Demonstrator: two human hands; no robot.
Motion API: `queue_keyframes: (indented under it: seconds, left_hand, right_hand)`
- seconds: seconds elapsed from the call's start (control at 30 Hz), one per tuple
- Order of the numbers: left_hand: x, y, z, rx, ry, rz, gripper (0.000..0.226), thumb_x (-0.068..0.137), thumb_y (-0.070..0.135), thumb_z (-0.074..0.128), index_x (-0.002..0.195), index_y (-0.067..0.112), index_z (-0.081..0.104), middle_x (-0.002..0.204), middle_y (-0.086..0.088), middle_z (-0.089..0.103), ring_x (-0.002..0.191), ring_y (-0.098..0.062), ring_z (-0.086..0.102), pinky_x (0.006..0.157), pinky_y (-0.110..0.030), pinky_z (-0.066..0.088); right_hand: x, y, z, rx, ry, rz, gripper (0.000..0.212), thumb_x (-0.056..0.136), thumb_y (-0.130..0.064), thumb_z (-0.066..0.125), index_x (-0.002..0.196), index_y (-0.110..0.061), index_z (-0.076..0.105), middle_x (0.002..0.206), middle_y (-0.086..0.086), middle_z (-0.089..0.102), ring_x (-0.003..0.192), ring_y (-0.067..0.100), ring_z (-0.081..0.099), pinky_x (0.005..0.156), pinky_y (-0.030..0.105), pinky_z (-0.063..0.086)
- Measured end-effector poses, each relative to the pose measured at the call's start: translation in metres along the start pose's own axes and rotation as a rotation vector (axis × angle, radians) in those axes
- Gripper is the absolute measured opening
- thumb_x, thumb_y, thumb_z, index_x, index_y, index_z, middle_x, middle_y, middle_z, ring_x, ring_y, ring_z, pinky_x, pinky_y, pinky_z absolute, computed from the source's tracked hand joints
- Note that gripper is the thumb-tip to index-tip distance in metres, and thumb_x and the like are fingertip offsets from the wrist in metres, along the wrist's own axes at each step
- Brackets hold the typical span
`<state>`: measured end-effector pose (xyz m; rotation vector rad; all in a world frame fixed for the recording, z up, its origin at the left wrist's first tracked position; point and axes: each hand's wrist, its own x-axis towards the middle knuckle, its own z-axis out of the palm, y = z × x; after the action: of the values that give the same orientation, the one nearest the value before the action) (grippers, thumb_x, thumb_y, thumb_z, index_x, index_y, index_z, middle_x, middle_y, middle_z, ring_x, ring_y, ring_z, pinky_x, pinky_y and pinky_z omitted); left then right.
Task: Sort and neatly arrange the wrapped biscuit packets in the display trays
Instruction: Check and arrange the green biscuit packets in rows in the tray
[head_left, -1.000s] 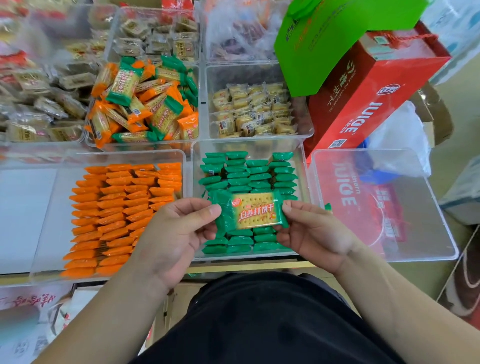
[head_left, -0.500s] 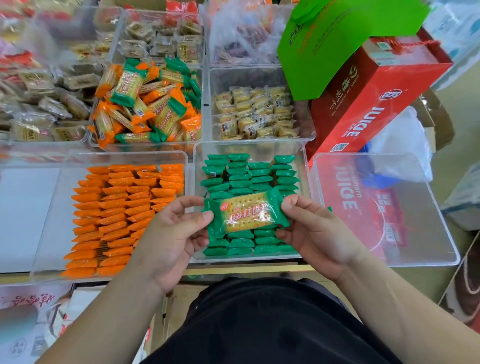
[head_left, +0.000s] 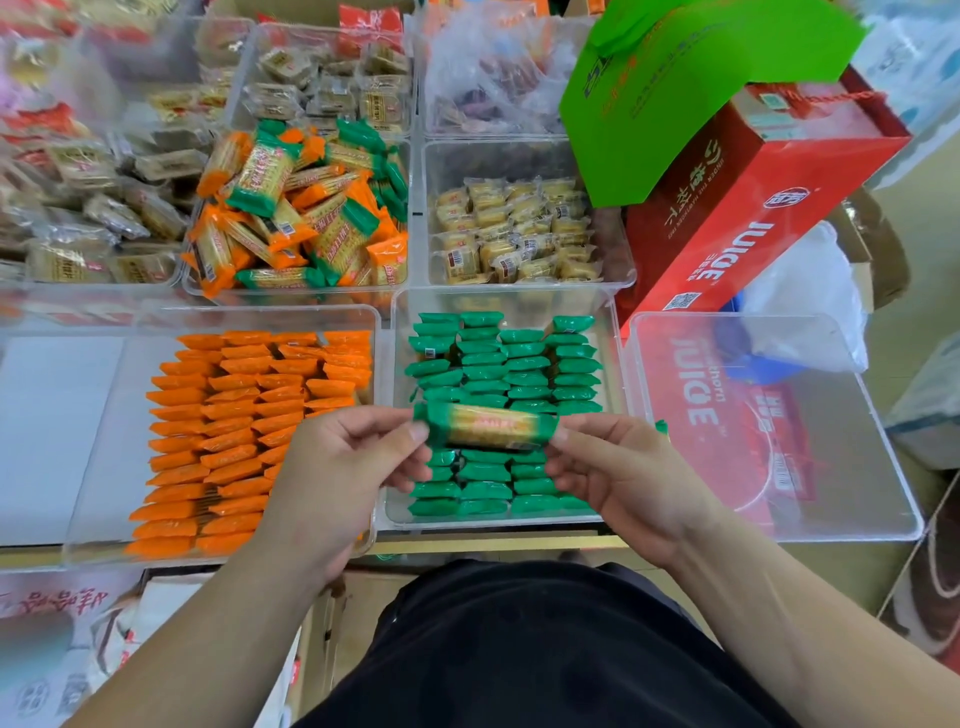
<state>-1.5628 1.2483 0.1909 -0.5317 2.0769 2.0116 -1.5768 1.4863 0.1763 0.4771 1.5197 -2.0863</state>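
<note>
Biscuit packet (head_left: 488, 427), oblong, glossy green-ended film, ends pinched by left fingers (head_left: 401, 439) and right fingers (head_left: 577, 435) over clear tray (head_left: 493, 524)

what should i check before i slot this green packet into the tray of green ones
1. Grip: left hand and right hand pinch the ends of the green packet: ok.
2. Colour matches the green rows in the green tray: ok.
3. Free room at the tray's far end: ok.
4. Packet turned on end like the rows: not ok, it lies level.
5. Wrapper intact: cannot tell, blurred.
</note>
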Motion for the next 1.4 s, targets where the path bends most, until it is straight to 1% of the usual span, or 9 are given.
queue_keyframes:
  seconds: [0.13, 0.33, 0.53, 0.7, 0.77, 0.87, 1.03, 1.17, 1.4]
  left_hand:
    - [0.003, 0.004, -0.004, 0.040, 0.004, -0.103, 0.034, 0.095, 0.016, 0.064, 0.062, 0.006, 0.066, 0.057, -0.012, 0.057, 0.049, -0.020, 0.054, 0.051, -0.032, 0.042]
    - [0.005, 0.007, -0.004, -0.221, -0.111, -0.269, 0.031, 0.088, 0.012, 0.064, 0.057, 0.012, 0.064, 0.053, -0.006, 0.050, 0.045, -0.016, 0.046, 0.040, -0.023, 0.035]
    - [0.004, -0.002, -0.003, -0.088, -0.064, -0.173, 0.025, 0.093, 0.012, 0.064, 0.068, 0.008, 0.067, 0.059, -0.009, 0.057, 0.044, -0.017, 0.047, 0.041, -0.023, 0.034]
    - [0.009, -0.010, 0.006, 0.188, -0.065, 0.033, 0.013, 0.092, 0.004, 0.066, 0.095, 0.014, 0.075, 0.080, -0.002, 0.077, 0.067, -0.016, 0.072, 0.055, -0.024, 0.054]
    - [0.016, -0.015, 0.010, 0.277, -0.105, 0.090, 0.021, 0.091, 0.003, 0.068, 0.095, 0.021, 0.076, 0.085, 0.007, 0.078, 0.079, -0.010, 0.074, 0.066, -0.022, 0.058]
    - [0.031, -0.026, 0.014, 0.376, -0.162, 0.175, 0.040, 0.088, -0.002, 0.070, 0.095, 0.037, 0.072, 0.088, 0.014, 0.076, 0.087, -0.001, 0.071, 0.077, -0.016, 0.056]
    - [0.059, -0.050, 0.020, 0.643, -0.170, 0.293, 0.039, 0.088, -0.001, 0.066, 0.118, 0.023, 0.070, 0.109, 0.013, 0.069, 0.099, 0.001, 0.064, 0.088, -0.013, 0.047]
    - [0.092, -0.074, 0.025, 1.020, -0.082, 0.451, 0.026, 0.086, 0.022, 0.076, 0.111, 0.018, 0.074, 0.103, 0.001, 0.065, 0.099, -0.020, 0.059, 0.084, -0.035, 0.049]
    - [0.136, -0.084, 0.047, 1.351, -0.248, 0.444, 0.026, 0.088, 0.033, 0.072, 0.115, 0.032, 0.073, 0.094, 0.003, 0.051, 0.093, -0.023, 0.046, 0.076, -0.037, 0.038]
  right_hand:
    - [0.005, 0.000, 0.006, -0.124, 0.053, 0.029, 0.027, 0.092, -0.020, 0.066, 0.066, -0.014, 0.064, 0.063, 0.003, 0.052, 0.056, 0.013, 0.044, 0.055, 0.024, 0.037]
    - [0.007, -0.001, 0.011, 0.082, 0.042, 0.123, 0.040, 0.099, -0.018, 0.059, 0.059, -0.020, 0.062, 0.060, -0.001, 0.047, 0.051, 0.010, 0.038, 0.050, 0.023, 0.031]
    - [0.007, 0.001, 0.004, -0.067, 0.100, 0.092, 0.026, 0.097, -0.022, 0.061, 0.073, -0.018, 0.052, 0.056, 0.001, 0.039, 0.045, 0.011, 0.027, 0.045, 0.024, 0.022]
    - [0.008, -0.002, 0.008, -0.071, 0.156, 0.094, 0.024, 0.103, -0.036, 0.051, 0.108, -0.015, 0.061, 0.091, 0.015, 0.077, 0.066, 0.022, 0.070, 0.056, 0.028, 0.052]
    - [0.014, -0.002, 0.006, 0.009, 0.156, 0.071, 0.029, 0.103, -0.036, 0.050, 0.110, -0.011, 0.062, 0.102, 0.015, 0.076, 0.089, 0.030, 0.075, 0.065, 0.030, 0.058]
    - [0.025, -0.001, -0.001, -0.012, 0.220, -0.013, 0.009, 0.098, -0.020, 0.062, 0.099, -0.011, 0.061, 0.103, 0.014, 0.075, 0.086, 0.030, 0.075, 0.065, 0.028, 0.059]
    - [0.044, 0.008, -0.019, -0.186, 0.377, -0.149, 0.030, 0.092, -0.005, 0.068, 0.116, -0.021, 0.058, 0.102, 0.020, 0.071, 0.088, 0.031, 0.073, 0.075, 0.036, 0.061]
    - [0.055, 0.022, -0.035, -0.530, 0.433, -0.219, 0.035, 0.089, -0.014, 0.075, 0.121, -0.024, 0.065, 0.107, 0.000, 0.071, 0.092, 0.015, 0.072, 0.088, 0.043, 0.060]
    - [0.057, 0.045, -0.031, -1.079, 0.110, -0.635, 0.026, 0.088, -0.014, 0.071, 0.114, -0.014, 0.072, 0.104, -0.008, 0.069, 0.098, 0.005, 0.063, 0.088, 0.019, 0.051]
